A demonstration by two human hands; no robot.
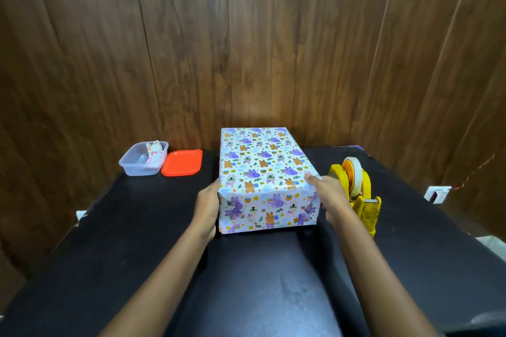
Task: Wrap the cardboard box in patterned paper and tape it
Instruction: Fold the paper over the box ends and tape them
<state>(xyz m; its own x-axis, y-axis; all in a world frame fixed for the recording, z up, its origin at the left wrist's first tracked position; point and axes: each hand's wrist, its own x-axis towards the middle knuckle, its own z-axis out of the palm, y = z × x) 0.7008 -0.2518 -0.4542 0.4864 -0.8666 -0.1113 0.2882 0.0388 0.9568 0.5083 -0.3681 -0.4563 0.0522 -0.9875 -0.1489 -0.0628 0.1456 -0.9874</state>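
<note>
Fingers [310, 175] of right hand [330, 197] on the corner of the box [262, 161] nearest the tape dispenser [356, 189], grip unclear, left hand [208, 206] flat on the side away from it — box fully papered, near flap folded; likely next, pulling tape.

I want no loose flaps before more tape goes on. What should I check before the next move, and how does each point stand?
1. Paper covers the wrapped box on top and near end: ok, no cardboard shows.
2. Near-end flaps taped: cannot tell, no tape visible.
3. Far end closed: cannot tell, hidden.
4. Left hand steadies the left side: ok.
5. Right hand holds the near right corner: ok.
6. Tape dispenser loaded, beside the right hand: ok.
</note>
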